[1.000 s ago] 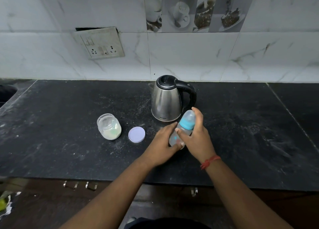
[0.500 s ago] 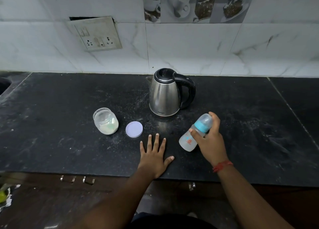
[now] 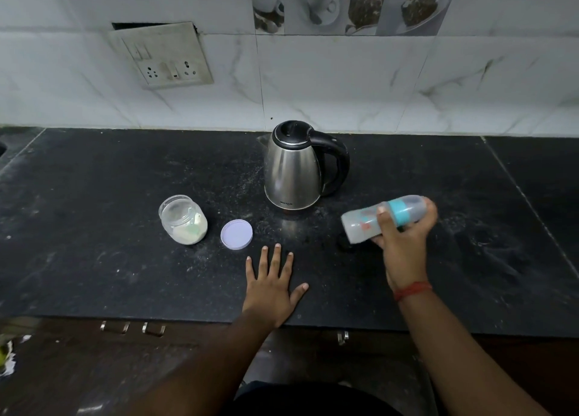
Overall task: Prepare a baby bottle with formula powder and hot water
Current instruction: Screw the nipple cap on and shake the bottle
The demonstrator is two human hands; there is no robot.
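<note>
Since half a second earlier, the baby bottle (image 3: pixel 383 222) had swung from a steep tilt to lying almost level in the air, its teal collar and cap end pointing away from the kettle (image 3: pixel 294 168) and its base toward it. The left hand (image 3: pixel 273 285) had stayed flat on the counter (image 3: pixel 94 259).

The step in hand looked like shaking the closed bottle to mix the powder into the water. To do it well, the cap end wanted covering so nothing leaked, and the swing wanted keeping short and clear of the kettle, which may be hot.

The right hand (image 3: pixel 399 243) gripped the bottle just to the kettle's handle side and a little nearer the person. Its thumb crossed the clear body and its fingers curled round the far side at the collar, a full wrap with no slack showing. The left hand lay nearer the person than the kettle, fingers straight and spread, palm down, holding nothing.

The open powder jar (image 3: pixel 183 219) and its loose lid (image 3: pixel 236 234) sat on the kettle's spout side, lid between jar and kettle.
</note>
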